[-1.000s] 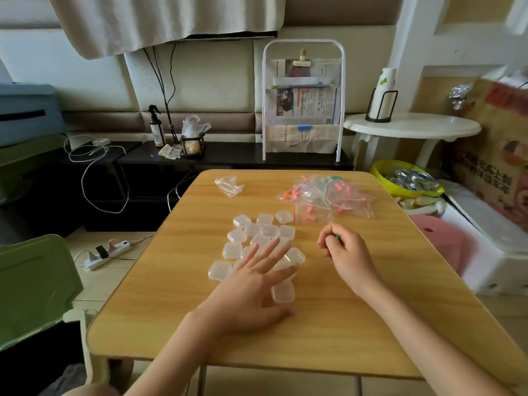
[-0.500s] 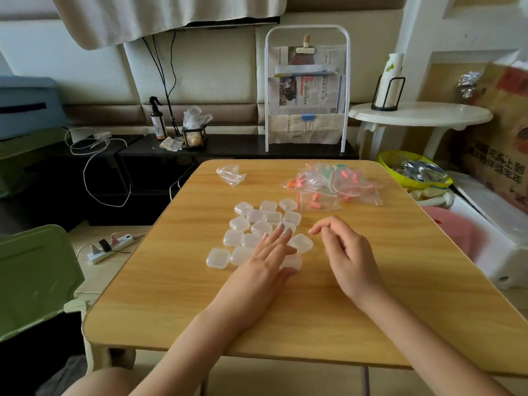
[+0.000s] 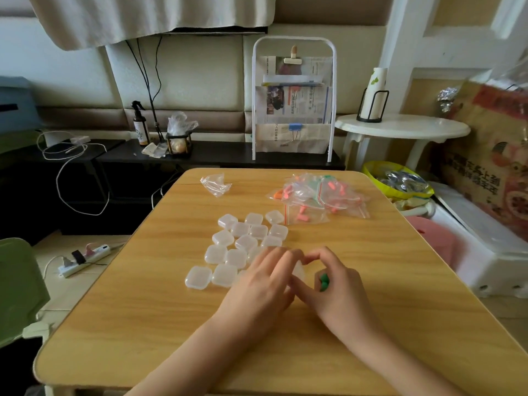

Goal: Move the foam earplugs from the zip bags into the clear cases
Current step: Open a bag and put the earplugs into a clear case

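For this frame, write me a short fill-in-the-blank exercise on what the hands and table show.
1. The earplugs tucked in the right hand are ____ in colour.
2. Both hands meet over one clear ____, the left hand covering most of it.
3. The zip bags lie on the far ____ part of the table.

Missing words: green; case; right

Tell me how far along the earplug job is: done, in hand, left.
Done: one crumpled empty zip bag lies apart; no filled case is visible. In hand: both hands work one small clear plastic case, the right hand also holding green foam earplugs. Left: the cluster of closed clear cases and the pile of zip bags with pink and orange earplugs.
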`<state>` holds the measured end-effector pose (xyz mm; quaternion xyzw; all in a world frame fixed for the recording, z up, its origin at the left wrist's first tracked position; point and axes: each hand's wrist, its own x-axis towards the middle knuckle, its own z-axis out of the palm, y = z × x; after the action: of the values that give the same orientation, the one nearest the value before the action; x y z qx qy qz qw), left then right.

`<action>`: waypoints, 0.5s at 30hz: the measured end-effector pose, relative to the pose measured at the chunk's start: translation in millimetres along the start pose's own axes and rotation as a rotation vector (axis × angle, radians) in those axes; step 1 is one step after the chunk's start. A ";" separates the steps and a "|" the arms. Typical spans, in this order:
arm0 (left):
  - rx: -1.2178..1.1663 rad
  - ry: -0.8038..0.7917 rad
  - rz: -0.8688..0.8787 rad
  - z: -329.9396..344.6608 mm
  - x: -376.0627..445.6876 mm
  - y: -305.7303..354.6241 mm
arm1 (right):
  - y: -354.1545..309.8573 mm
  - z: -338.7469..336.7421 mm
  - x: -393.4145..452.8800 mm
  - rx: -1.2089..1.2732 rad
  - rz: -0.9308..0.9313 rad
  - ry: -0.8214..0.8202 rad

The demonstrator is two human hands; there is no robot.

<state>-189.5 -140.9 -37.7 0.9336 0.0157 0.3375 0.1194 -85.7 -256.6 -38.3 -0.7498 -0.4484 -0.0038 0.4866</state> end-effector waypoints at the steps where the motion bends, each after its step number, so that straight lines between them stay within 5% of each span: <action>1: -0.001 -0.004 0.016 1.8 -2.7 1.2 | -0.4 0.4 -0.9 -0.022 -0.004 -0.003; 7: -0.292 0.077 -0.262 2.6 -1.7 1.1 | -6.4 2.2 -0.7 0.294 0.163 -0.013; 15: -0.053 0.046 -0.211 -5.2 2.8 -2.1 | -4.2 2.6 7.5 0.391 0.319 -0.130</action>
<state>-190.5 -137.5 -32.5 0.9154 0.1075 0.3446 0.1783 -85.1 -249.2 -33.3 -0.7015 -0.3470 0.2079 0.5867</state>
